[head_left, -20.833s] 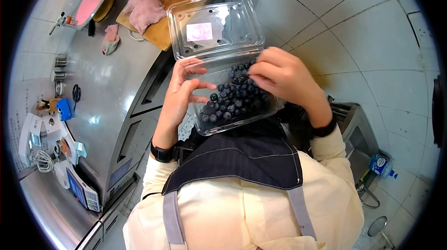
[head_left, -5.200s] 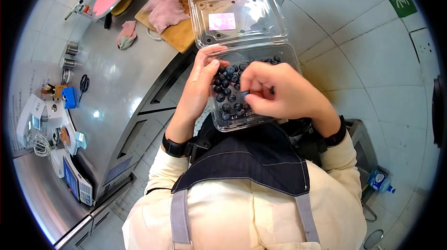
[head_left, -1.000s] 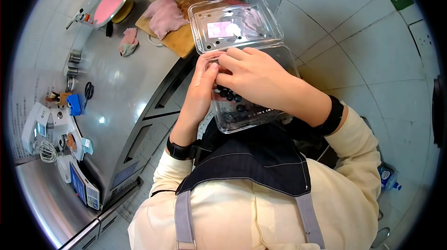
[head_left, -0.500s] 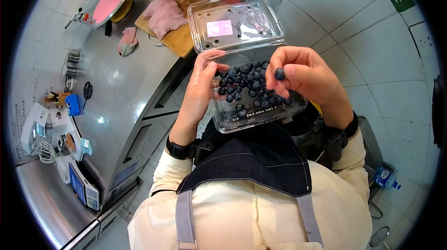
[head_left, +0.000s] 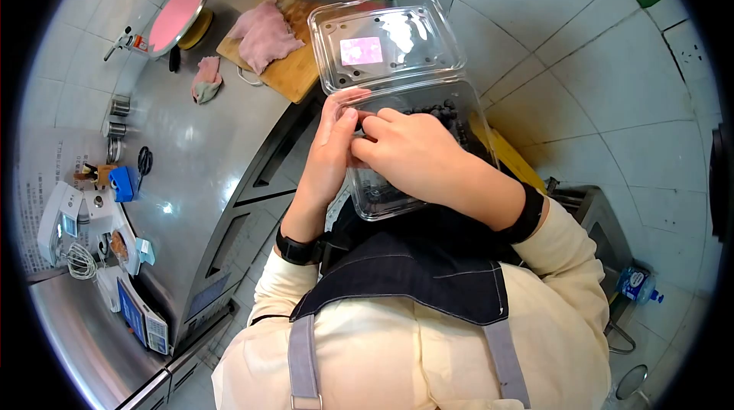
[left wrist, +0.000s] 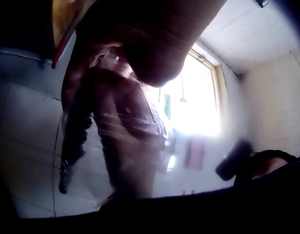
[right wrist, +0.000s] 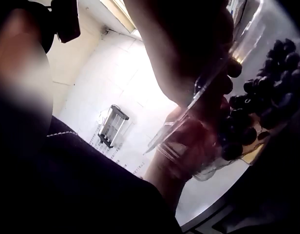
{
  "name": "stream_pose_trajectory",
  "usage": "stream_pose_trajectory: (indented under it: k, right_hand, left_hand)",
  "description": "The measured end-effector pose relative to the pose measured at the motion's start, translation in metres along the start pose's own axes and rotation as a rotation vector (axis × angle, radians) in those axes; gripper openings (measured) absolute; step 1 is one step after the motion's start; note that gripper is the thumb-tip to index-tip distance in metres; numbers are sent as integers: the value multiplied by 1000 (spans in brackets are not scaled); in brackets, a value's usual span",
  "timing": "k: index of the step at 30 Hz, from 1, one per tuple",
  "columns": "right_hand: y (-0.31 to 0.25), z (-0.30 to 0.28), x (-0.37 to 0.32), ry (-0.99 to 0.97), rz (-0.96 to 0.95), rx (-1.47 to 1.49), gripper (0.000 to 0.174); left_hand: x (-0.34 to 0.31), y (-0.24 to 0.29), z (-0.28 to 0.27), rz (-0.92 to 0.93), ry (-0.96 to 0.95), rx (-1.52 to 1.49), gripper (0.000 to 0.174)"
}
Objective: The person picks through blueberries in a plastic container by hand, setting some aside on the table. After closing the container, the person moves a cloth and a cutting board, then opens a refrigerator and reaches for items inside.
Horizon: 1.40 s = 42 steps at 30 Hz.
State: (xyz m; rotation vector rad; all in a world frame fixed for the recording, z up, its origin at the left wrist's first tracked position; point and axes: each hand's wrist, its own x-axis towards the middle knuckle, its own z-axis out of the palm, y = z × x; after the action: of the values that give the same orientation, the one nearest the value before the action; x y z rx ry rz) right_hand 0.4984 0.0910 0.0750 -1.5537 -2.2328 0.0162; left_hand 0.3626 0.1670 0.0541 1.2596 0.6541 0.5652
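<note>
Container stretches crosswise, its open lid pointing forward.

Head view above wrist close-ups

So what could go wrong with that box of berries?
The berries might spill: the left hand grips one side of the clear box, which is up in front of the person, not on the counter. The right hand reaches over the box and could bump it or squash a berry. The open lid might also flop down onto that hand.
</note>
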Motion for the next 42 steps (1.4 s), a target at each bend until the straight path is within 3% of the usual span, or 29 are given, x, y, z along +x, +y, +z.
stream_pose_trajectory:
  k: [4,7,11,15,16,18,19,21,22,24,25,27,28,30,32,34,35,37,39,42]
  right_hand:
    - [3,-6,-2,-47,-34,10,13]
    - [6,-27,-7,-23,-15,194,13]
    - [16,-88,-60,36,410,832,17]
    - [41,-86,-158,157,761,969,17]
    - [49,-76,-174,154,763,974,17]
    - [58,-50,-200,-15,932,736,16]
    - [60,-30,-207,-5,949,740,16]
    - [72,7,-210,28,689,349,15]
    - [72,14,-211,38,704,344,15]
    - [75,23,-205,57,591,-74,17]
    - [74,16,-197,60,593,-77,17]
    - [62,-12,-174,361,739,262,18]
    - [52,-30,-159,365,749,262,18]
    - [31,-73,-124,638,660,373,19]
    - [17,-102,-97,376,620,382,22]
    - [29,-86,-68,304,175,168,26]
    - [24,-85,-55,192,167,65,28]
    - [27,-70,-39,136,121,-54,19]
    - [29,-57,-27,-44,131,-172,7]
    - [30,-47,-22,-60,97,-108,8]
  left_hand:
    - [-5,2,-3,-66,20,-60,36]
    - [-6,3,-5,-79,19,-27,38]
    - [-12,10,-12,-84,68,-58,44]
    - [-19,17,-17,-77,89,-63,47]
    - [-19,19,-17,-65,100,-62,47]
    - [-20,23,-14,-60,101,-57,47]
    - [-20,26,-13,-58,92,-62,47]
    - [-15,27,-10,-56,56,-63,47]
    - [-13,25,-9,-50,49,-52,48]
    - [-9,26,-7,-36,42,-41,48]
    - [-9,26,-6,-43,25,-34,47]
    - [-8,28,-3,-57,1,-23,47]
    - [-8,29,-1,-68,-9,-21,47]
    - [-7,28,2,-82,-33,-17,47]
    - [-6,26,5,-78,-53,-8,48]
    - [-3,20,6,-75,-75,5,48]
    - [-3,20,6,-77,-86,15,48]
    - [-5,23,9,-62,-84,22,47]
    - [-8,25,11,-70,-83,-25,46]
    - [-11,27,10,-66,-54,-4,45]
